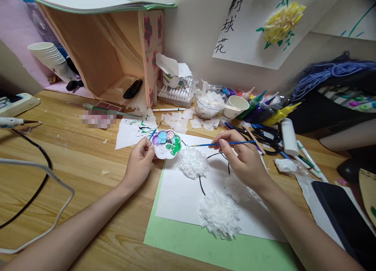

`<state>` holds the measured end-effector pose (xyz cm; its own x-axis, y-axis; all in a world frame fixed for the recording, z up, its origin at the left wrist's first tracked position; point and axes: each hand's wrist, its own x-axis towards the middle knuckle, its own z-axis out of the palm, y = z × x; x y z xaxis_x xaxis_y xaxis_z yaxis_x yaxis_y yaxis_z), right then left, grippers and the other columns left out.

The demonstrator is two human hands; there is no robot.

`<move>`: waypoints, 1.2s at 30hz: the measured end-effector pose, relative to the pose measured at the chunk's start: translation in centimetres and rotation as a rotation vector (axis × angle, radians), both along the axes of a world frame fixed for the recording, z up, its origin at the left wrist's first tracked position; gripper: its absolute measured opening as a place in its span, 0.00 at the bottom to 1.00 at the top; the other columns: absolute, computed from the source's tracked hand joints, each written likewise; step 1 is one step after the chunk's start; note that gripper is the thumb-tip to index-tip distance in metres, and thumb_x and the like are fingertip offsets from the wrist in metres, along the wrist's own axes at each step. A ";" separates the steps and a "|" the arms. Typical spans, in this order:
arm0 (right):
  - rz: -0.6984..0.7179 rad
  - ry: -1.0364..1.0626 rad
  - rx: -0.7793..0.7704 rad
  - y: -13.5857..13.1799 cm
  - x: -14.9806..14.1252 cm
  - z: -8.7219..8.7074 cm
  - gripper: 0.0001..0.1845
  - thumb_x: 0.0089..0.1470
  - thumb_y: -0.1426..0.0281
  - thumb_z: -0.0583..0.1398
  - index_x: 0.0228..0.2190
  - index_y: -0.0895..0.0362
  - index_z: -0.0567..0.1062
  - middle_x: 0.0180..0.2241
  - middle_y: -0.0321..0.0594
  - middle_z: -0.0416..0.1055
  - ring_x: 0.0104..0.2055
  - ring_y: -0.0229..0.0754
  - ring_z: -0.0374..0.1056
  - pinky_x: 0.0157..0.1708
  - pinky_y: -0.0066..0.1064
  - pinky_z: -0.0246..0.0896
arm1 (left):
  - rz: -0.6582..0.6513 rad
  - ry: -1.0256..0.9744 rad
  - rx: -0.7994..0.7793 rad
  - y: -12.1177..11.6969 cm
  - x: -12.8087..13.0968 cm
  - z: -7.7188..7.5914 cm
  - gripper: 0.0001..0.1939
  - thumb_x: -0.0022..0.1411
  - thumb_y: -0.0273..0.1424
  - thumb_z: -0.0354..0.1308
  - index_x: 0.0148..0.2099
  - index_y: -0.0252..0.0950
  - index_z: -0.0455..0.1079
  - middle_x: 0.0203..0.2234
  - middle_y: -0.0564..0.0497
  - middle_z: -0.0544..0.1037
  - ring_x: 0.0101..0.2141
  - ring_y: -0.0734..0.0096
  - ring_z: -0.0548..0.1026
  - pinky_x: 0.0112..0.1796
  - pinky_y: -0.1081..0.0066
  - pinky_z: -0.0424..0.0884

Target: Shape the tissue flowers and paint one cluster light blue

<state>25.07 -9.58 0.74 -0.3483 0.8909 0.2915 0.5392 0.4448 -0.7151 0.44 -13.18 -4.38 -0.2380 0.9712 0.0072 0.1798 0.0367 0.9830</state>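
My left hand (pixel 140 163) is closed on the edge of a white flower-shaped paint palette (pixel 160 151), whose wells hold purple, blue, peach and green paint. A second thin blue brush (pixel 153 134) sticks up by those fingers; I cannot tell whether they grip it. My right hand (pixel 242 157) pinches a thin blue paintbrush (pixel 205 144), its tip pointing left, close to the palette's right side. Below the tip, a fluffy white paper flower (pixel 192 163) lies on white paper (pixel 176 196) with black drawn lines. Another white paper flower (pixel 220 214) sits nearer me; a third (pixel 237 190) is partly under my right hand.
Green paper (pixel 167 239) lies beneath the white sheet. Behind stand a plastic bowl of paper scraps (pixel 210 104), a paper cup (pixel 236 106) and paint bottles (pixel 274 114). Scissors (pixel 268 139) and a phone (pixel 343 220) are at right, a cardboard box (pixel 117 55) and cables (pixel 47 173) at left.
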 end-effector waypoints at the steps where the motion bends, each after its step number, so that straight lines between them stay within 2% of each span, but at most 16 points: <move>1: -0.002 -0.002 -0.004 0.0 0.0 0.0 0.10 0.59 0.66 0.49 0.33 0.56 0.68 0.32 0.39 0.68 0.34 0.38 0.68 0.33 0.29 0.62 | 0.000 0.002 0.001 0.0 0.0 0.0 0.10 0.57 0.31 0.49 0.26 0.38 0.54 0.21 0.57 0.58 0.24 0.75 0.59 0.27 0.75 0.63; 25: -0.012 -0.006 -0.010 -0.1 0.2 0.3 0.12 0.59 0.65 0.49 0.32 0.56 0.69 0.29 0.39 0.69 0.32 0.39 0.68 0.31 0.30 0.62 | 0.011 0.008 -0.003 0.0 -0.1 -0.1 0.09 0.56 0.32 0.50 0.25 0.38 0.55 0.21 0.57 0.59 0.24 0.74 0.60 0.27 0.75 0.62; 29: -0.108 0.178 0.070 -0.2 0.3 1.6 0.13 0.59 0.64 0.49 0.33 0.54 0.71 0.32 0.40 0.71 0.33 0.39 0.68 0.33 0.32 0.64 | 0.010 -0.015 -0.010 0.1 -0.2 -0.1 0.09 0.55 0.33 0.51 0.26 0.39 0.54 0.21 0.57 0.59 0.24 0.74 0.61 0.27 0.75 0.62; 33: -0.164 0.311 0.201 -1.6 2.8 2.6 0.13 0.59 0.65 0.48 0.38 0.52 0.71 0.39 0.42 0.72 0.40 0.44 0.70 0.42 0.41 0.66 | 0.013 -0.082 -0.027 -0.1 0.0 0.2 0.11 0.54 0.34 0.51 0.25 0.39 0.53 0.20 0.58 0.58 0.23 0.76 0.60 0.27 0.76 0.62; 36: -0.222 0.180 0.220 -4.2 6.7 1.2 0.12 0.59 0.66 0.49 0.37 0.52 0.71 0.42 0.42 0.73 0.48 0.47 0.68 0.50 0.46 0.61 | -0.006 -0.103 -0.061 -0.4 0.1 0.6 0.11 0.54 0.35 0.52 0.25 0.39 0.54 0.18 0.59 0.58 0.21 0.76 0.59 0.25 0.76 0.61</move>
<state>31.75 -13.75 1.96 -0.0794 0.8479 0.5242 0.5142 0.4853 -0.7072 0.54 -13.54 -3.76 -0.2282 0.9706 -0.0765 0.0782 0.0966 0.9922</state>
